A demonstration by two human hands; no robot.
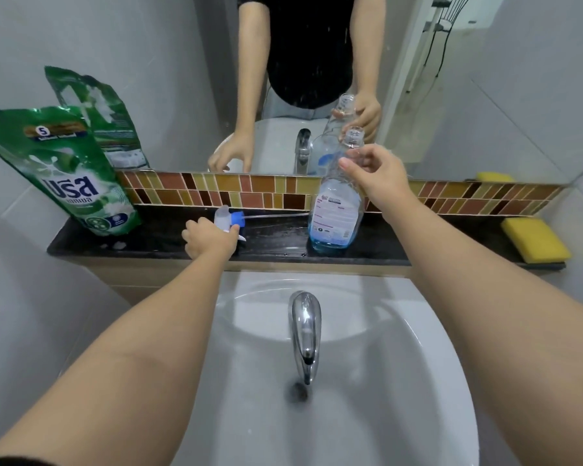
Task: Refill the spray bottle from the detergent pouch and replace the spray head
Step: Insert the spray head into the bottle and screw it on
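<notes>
clear spray bottle (336, 210) upright, uncapped, nearly empty; spray head (230, 220) lying leftward; green pouch (64, 173) leaning.

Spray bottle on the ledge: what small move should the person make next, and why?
Probably lift the spray head off the ledge and bring its tube to the open neck of the spray bottle. The left hand already holds the head, the right hand steadies the bottle near its neck, and blue liquid shows only low in the bottle, so more refilling from the green pouch may come first.
</notes>
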